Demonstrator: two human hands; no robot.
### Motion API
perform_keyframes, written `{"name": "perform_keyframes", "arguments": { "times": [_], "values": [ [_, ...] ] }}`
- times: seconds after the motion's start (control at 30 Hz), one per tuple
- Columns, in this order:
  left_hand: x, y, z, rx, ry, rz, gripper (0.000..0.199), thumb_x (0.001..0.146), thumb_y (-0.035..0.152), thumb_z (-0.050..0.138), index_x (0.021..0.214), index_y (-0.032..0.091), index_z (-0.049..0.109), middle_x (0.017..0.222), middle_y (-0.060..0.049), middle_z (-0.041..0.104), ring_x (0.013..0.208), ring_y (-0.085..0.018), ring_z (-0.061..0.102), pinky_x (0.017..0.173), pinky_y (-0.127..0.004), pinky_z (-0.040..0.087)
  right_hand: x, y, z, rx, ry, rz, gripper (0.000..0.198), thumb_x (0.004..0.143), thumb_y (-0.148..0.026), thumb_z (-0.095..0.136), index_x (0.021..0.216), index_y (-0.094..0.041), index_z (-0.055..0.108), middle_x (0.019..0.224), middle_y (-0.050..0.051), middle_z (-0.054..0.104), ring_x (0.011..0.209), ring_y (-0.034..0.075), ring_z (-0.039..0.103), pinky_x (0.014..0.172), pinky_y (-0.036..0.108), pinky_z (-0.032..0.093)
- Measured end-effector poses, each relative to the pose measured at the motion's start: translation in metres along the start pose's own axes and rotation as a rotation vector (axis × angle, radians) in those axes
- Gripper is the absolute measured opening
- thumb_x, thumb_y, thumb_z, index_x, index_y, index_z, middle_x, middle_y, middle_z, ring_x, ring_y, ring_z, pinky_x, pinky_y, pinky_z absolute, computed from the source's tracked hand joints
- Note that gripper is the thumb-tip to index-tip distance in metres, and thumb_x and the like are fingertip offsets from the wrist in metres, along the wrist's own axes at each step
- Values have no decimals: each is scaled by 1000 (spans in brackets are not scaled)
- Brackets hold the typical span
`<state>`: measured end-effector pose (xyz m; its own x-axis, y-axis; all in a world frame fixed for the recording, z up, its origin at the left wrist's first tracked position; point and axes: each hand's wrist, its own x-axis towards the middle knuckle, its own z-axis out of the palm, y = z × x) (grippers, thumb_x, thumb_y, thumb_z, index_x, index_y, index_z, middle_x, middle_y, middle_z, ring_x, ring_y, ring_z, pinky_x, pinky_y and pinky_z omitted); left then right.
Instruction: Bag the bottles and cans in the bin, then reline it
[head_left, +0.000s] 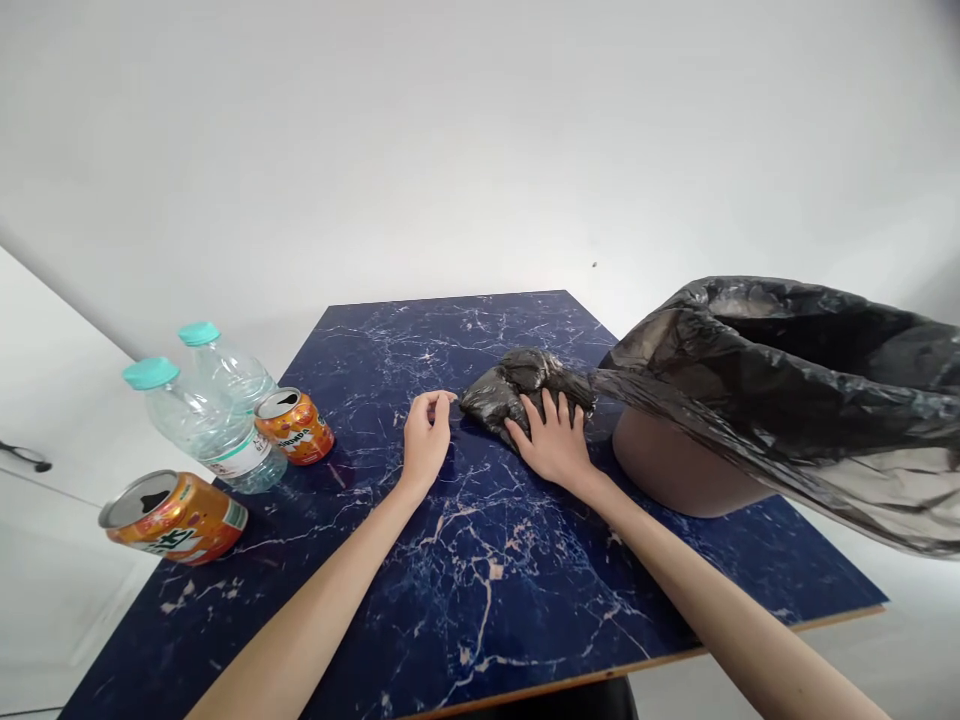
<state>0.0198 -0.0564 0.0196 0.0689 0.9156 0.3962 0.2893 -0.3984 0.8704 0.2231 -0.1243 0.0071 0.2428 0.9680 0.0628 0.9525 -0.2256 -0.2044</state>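
Note:
A bunched black plastic bag lies on the blue marble-patterned table, near its middle. My right hand rests on top of it, palm down with the fingers spread. Beside the bag's left tip is my left hand, thumb and fingers pinched together. Whether a bit of the plastic is between those fingertips is too small to see. Towards the right, the bunched bag meets the edge of a black bin liner. This liner hangs over the rim of a brown bin and gapes at the top.
Two clear bottles with turquoise caps, a front one and a back one, stand at the left. Near them are two opened orange drink cans, one close and one farther. A white wall rises behind the table.

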Motion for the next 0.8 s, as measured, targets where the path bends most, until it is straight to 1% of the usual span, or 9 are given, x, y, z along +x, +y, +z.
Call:
{"name": "perform_keyframes", "arguments": {
  "times": [0.13, 0.27, 0.4, 0.47, 0.5, 0.57, 0.67, 0.73, 0.8],
  "values": [
    [-5, -2, -1, -14, -24, -34, 28, 108, 40, 51, 107, 22, 73, 116, -10, 77, 111, -25, 72, 99, -37, 53, 29, 6, 7, 0, 28, 66, 74, 111, -65, 26, 172, -24, 34, 180, 18, 25, 166, 43, 19, 130, 63, 16],
    [-8, 0, -1, -21, -49, -33, 27, 108, 40, 52, 105, 22, 73, 114, -9, 77, 110, -25, 72, 98, -37, 53, 48, 15, 10, -3, 81, 139, 70, 111, -60, 32, 170, -22, 38, 178, 20, 29, 165, 40, 24, 128, 60, 24],
    [-11, 4, -1, -21, -63, -19, 26, 108, 38, 52, 103, 22, 72, 113, -9, 77, 109, -24, 72, 96, -37, 53, 56, 25, 4, -14, 156, 258, 68, 112, -50, 31, 165, -10, 42, 171, 30, 36, 156, 47, 40, 120, 65, 35],
    [-13, 7, -1, -15, -81, -12, 25, 108, 37, 53, 102, 23, 72, 112, -9, 77, 107, -24, 72, 95, -37, 53, 53, 26, -1, -27, 193, 284, 67, 112, -44, 28, 164, -4, 42, 171, 35, 31, 151, 50, 45, 116, 69, 36],
    [-13, 9, -1, -11, -96, -9, 24, 107, 37, 53, 101, 23, 72, 111, -8, 78, 105, -24, 73, 94, -36, 53, 50, 24, -3, -34, 207, 275, 66, 112, -41, 26, 164, -3, 41, 173, 35, 27, 152, 51, 43, 116, 70, 36],
    [-15, 12, -1, -3, -133, -1, 23, 107, 36, 55, 100, 24, 73, 108, -7, 78, 103, -24, 73, 91, -36, 54, 42, 17, -5, -46, 222, 216, 66, 113, -40, 22, 166, -7, 39, 179, 28, 19, 160, 49, 30, 120, 69, 33],
    [-15, 15, -1, 14, -166, 9, 22, 107, 35, 55, 99, 24, 73, 107, -7, 78, 101, -24, 74, 89, -36, 54, 32, 1, -1, -54, 202, 109, 71, 113, -53, 20, 170, -13, 34, 182, 19, 15, 167, 45, 9, 127, 68, 22],
    [-15, 16, -1, 26, -169, 13, 22, 107, 34, 54, 99, 24, 72, 107, -7, 78, 102, -24, 74, 91, -36, 54, 31, -7, 5, -50, 161, 77, 76, 112, -60, 21, 172, -14, 31, 182, 18, 17, 167, 46, 12, 128, 70, 17],
    [-15, 17, -1, 37, -172, 16, 22, 108, 34, 54, 100, 24, 72, 107, -7, 78, 101, -24, 74, 90, -36, 55, 34, -9, 11, -42, 115, 75, 77, 112, -62, 21, 172, -16, 31, 180, 18, 22, 165, 47, 19, 128, 72, 17]
  ]
}}
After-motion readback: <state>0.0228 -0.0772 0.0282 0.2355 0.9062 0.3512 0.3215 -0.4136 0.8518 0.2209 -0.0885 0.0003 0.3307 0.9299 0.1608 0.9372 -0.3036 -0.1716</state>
